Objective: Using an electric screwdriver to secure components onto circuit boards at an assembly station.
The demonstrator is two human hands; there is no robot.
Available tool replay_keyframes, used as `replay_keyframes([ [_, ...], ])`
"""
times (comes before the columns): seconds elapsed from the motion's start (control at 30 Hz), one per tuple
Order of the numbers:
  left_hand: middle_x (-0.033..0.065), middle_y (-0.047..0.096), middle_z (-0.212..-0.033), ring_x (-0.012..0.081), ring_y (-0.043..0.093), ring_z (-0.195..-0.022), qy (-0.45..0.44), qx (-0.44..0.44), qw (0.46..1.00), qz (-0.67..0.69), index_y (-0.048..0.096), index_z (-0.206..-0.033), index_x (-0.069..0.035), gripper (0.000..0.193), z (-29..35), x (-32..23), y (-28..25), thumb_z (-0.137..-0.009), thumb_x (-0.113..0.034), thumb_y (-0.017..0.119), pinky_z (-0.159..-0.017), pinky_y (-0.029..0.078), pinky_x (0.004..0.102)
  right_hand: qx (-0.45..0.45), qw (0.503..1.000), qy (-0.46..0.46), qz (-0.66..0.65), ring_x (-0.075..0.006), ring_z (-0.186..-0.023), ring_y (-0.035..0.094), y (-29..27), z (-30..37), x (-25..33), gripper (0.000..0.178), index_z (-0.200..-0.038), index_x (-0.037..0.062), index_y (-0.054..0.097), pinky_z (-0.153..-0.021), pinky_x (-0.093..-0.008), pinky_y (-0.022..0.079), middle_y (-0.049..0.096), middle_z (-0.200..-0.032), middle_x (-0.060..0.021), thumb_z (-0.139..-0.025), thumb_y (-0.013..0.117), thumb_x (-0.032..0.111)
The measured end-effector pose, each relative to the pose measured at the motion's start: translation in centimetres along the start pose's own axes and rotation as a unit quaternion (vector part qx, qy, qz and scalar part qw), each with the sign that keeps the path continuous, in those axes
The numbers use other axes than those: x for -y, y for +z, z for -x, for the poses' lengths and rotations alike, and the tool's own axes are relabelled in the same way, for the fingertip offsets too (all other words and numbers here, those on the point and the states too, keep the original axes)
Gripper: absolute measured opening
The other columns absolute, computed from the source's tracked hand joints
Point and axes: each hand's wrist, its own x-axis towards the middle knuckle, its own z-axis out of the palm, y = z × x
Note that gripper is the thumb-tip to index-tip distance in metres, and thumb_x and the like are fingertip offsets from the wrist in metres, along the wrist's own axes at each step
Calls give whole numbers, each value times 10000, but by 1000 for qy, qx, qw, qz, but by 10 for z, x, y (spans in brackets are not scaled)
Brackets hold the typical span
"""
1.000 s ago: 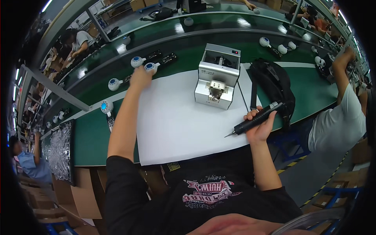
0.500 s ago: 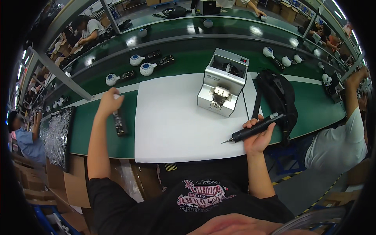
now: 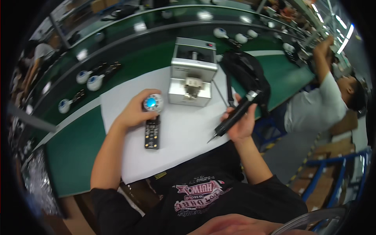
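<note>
One round-headed device [image 3: 152, 135] is gripped by the left hand [image 3: 136, 111] over a white sheet [image 3: 182, 131] bearing one silver machine [image 3: 192, 70], one screwdriver [image 3: 234, 116] by the right hand [image 3: 243, 126], and three similar devices [image 3: 94, 82] are spread leftward on the workshop's green surface [image 3: 145, 55].

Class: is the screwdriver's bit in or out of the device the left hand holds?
Out. The screwdriver points its bit over the white sheet, visibly apart from the device in the left hand.

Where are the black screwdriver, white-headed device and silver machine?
Black screwdriver [image 3: 236, 112]: head view, on its handle.
White-headed device [image 3: 152, 129]: head view, on its black body below the round head.
Silver machine [image 3: 192, 70]: head view, on its upper front panel.
</note>
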Motion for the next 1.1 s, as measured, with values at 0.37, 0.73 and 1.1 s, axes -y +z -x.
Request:
replay_keyframes([
  [0.37,133,651,-1195,286,649,-1053,-5,-130,955,-267,607,-1231,-29,610,-13,6,43,-720,-235,869,-876,530,370,448,866,-204,92,-199,-610,564,75,-14,-3,801,-1344,91,468,-654,-366,482,604,-801,-87,-944,385,779],
  [0.73,169,699,-1041,379,693,-927,13,-111,947,-300,603,-1165,-60,586,-31,31,50,-779,-443,820,-808,550,433,323,767,-463,307,-229,-634,608,116,-59,-44,807,-1288,61,444,-635,-367,527,619,-798,-129,-918,444,779],
  [1.1,172,700,-1024,378,694,-903,42,-113,948,-296,614,-1148,-61,572,-53,57,46,-763,-435,812,-786,555,435,382,848,-249,269,-211,-619,601,86,-66,-67,905,-1372,70,410,-619,-349,504,637,-807,-102,-886,406,834],
])
